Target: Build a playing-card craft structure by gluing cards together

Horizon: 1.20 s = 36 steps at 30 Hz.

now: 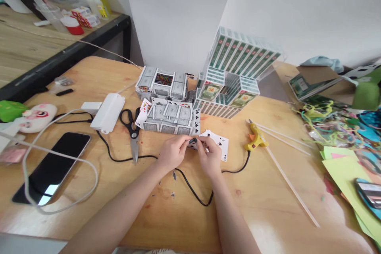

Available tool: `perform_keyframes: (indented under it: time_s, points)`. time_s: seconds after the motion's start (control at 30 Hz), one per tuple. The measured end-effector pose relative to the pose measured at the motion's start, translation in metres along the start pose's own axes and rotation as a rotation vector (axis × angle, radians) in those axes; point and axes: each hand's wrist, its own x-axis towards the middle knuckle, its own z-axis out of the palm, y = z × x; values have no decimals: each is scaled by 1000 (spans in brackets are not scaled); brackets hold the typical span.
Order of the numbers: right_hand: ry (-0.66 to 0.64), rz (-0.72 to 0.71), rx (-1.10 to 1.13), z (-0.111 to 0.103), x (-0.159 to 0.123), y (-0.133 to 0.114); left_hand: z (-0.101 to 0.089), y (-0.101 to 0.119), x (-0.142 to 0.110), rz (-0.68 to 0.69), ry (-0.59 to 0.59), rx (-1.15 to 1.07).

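Observation:
My left hand [172,151] and my right hand [210,155] meet at the middle of the wooden table [268,190], fingers pinched together on a playing card [194,142] that is folded between them. A few loose playing cards [218,143] lie under and just right of my right hand. Directly behind my hands stands a box built of folded cards [168,121]. A second such box [162,83] sits further back.
Scissors [132,129] and a white power adapter [107,113] lie left of the card box, with a phone [52,166] and cables near the left edge. A yellow glue gun [255,138] and glue sticks lie to the right. Stacked card packs [235,75] stand behind. Coloured paper [345,166] fills the right side.

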Motion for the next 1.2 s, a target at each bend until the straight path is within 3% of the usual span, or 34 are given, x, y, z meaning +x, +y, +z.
perform_keyframes:
  time_s: [0.4,0.67,0.93,1.2]
  points:
    - [-206,242,386,6,-2,-4,4,1,1,-68,141,96]
    - [-192,264,415,7,-2,-6,-1,1,4,-142,166,67]
    - [-302,375,507,7,0,-7,-5,0,7,-215,197,-103]
    - [-144,459,536,10,2,3,-1,-7,11,-402,122,-655]
